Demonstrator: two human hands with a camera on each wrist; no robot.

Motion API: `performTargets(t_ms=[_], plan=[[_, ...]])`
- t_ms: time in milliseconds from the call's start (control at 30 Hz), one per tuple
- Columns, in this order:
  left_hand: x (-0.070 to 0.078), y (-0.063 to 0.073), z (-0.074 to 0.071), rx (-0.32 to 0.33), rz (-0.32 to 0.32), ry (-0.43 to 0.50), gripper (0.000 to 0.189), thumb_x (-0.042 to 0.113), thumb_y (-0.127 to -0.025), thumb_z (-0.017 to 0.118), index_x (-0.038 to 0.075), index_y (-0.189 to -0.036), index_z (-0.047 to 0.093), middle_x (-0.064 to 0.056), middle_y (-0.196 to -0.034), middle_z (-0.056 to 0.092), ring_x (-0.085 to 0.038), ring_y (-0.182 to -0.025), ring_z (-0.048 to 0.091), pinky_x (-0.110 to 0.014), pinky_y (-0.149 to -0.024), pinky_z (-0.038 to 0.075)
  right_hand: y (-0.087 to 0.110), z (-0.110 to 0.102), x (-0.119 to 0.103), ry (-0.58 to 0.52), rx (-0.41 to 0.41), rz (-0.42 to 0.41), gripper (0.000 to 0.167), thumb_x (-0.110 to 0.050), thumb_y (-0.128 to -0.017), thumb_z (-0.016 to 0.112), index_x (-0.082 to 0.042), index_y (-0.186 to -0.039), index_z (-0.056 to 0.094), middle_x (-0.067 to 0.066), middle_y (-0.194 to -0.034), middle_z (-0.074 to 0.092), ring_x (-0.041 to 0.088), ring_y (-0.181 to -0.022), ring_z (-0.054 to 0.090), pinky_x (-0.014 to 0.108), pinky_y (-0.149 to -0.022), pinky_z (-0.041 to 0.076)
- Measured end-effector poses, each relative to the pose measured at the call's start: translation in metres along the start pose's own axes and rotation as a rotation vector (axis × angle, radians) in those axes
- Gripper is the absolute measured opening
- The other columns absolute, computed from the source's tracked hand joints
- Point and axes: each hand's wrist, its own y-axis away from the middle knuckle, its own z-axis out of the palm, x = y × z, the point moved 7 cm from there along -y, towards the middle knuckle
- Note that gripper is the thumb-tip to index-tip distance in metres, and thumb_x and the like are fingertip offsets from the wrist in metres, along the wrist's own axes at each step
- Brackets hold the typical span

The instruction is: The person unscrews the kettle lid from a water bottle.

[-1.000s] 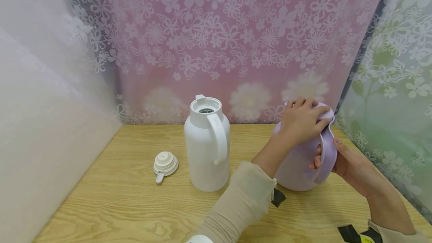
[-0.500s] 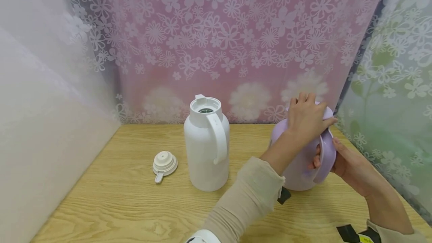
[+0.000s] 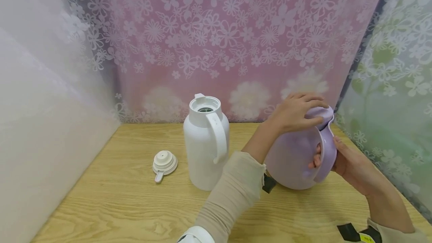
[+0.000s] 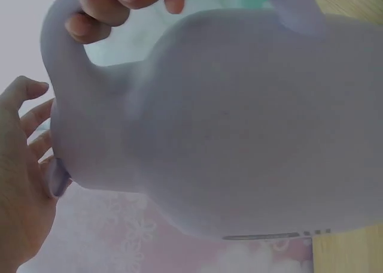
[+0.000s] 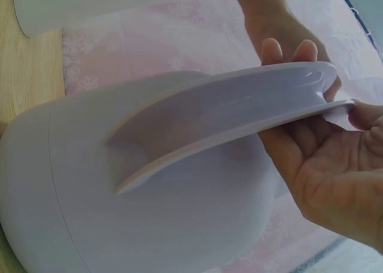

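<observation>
A light purple thermos jug point(image 3: 293, 164) stands at the right of the table. My left hand point(image 3: 293, 111) is over its top, thumb and fingers spread about the purple lid point(image 3: 318, 113). In the left wrist view its fingertips point(image 4: 40, 142) come right at the lid's edge, with the palm off to the side. My right hand point(image 3: 354, 166) grips the jug's handle point(image 3: 328, 156). Its fingers pass through the loop, and the thumb lies along the upper end in the right wrist view. A dark gap shows beside the lid near the handle.
A white thermos jug point(image 3: 206, 149) stands in the middle with its mouth uncovered. Left of it lies a cream stopper point(image 3: 164, 163) with a tab. Flowered sheets point(image 3: 216, 48) close off the back and right, and a pale wall point(image 3: 54, 96) the left.
My left hand has turned on top of the purple jug: its wrist swung left and its fingers now point right, showing more of the lid. My right hand has kept its hold.
</observation>
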Motion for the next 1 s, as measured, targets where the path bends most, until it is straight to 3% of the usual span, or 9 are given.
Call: performTargets(t_ms=[167,400,733,867,1000], plan=[[-0.005,0.003,0.006,-0.036,-0.023,0.051,0.042,0.051,-0.093,0.040,0.042,-0.134,0.042,0.024,-0.141,0.030,0.005,-0.128,0.019,-0.015,-0.101,0.017,-0.001,0.000,0.000,-0.006,-0.006,0.003,0.058,-0.015,-0.098,-0.009,0.005,-0.116,0.043,0.019,-0.105,0.058,0.032,-0.098,0.057,0.042,-0.082,0.046],[-0.002,0.003,0.008,0.006,-0.075,0.047,0.040,0.050,-0.093,0.043,0.043,-0.132,0.044,0.023,-0.140,0.031,0.005,-0.127,0.023,-0.016,-0.098,0.025,0.000,0.000,0.000,0.000,-0.009,-0.006,0.059,-0.015,-0.098,-0.009,0.006,-0.115,0.043,0.020,-0.105,0.058,0.032,-0.099,0.057,0.041,-0.083,0.046],[0.015,-0.001,0.011,-0.013,-0.251,-0.093,0.041,0.053,-0.093,0.037,0.046,-0.134,0.040,0.025,-0.139,0.031,0.001,-0.128,0.023,-0.018,-0.104,0.014,0.004,-0.001,-0.002,-0.020,-0.019,-0.011,0.055,-0.015,-0.098,-0.009,0.005,-0.127,0.033,0.020,-0.107,0.056,0.034,-0.102,0.055,0.041,-0.085,0.045],[0.020,-0.004,0.010,-0.017,-0.342,-0.158,0.041,0.056,-0.093,0.035,0.049,-0.133,0.039,0.025,-0.136,0.033,0.000,-0.126,0.025,-0.023,-0.104,0.016,0.005,-0.001,-0.001,-0.022,-0.006,-0.011,0.053,-0.015,-0.098,-0.008,0.000,-0.135,0.027,0.020,-0.107,0.056,0.034,-0.101,0.056,0.041,-0.084,0.046],[0.023,-0.007,0.010,0.000,-0.437,-0.213,0.043,0.063,-0.089,0.035,0.051,-0.131,0.039,0.023,-0.131,0.037,-0.001,-0.122,0.029,-0.028,-0.099,0.023,0.005,-0.003,0.000,-0.004,0.008,-0.005,0.054,-0.015,-0.099,-0.007,0.002,-0.129,0.034,0.018,-0.105,0.057,0.031,-0.098,0.057,0.040,-0.083,0.046]])
